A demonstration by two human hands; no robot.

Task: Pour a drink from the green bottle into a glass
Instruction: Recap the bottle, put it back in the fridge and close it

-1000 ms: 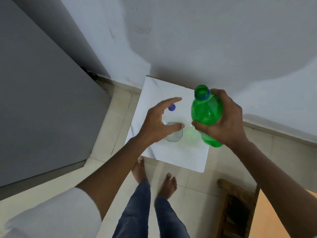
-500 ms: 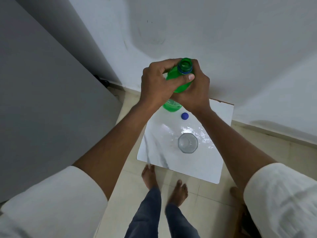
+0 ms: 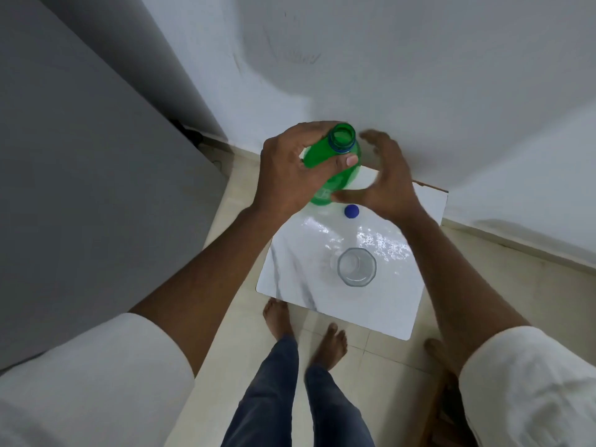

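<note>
A: Count?
B: One green bottle, one glass, one blue cap, two hands.
A: Hands?
B: Left hand wrapped tight around the bottle's upper body, thumb across the front. Right hand blurred, fingers spread, just right of the bottle, thumb reaching toward its lower part; can't tell if it touches.
A: Bottle?
B: Held up above the far side of the bench, mouth open, pointing up toward the camera.
A: Glass, cap?
B: Glass upright on the bench, below the right hand, nearer the body. Cap on the bench just under both hands.
A: Around?
B: White wall behind the hands, grey panel left of them, bare feet on the tiled floor. Nothing between bottle and glass.
</note>
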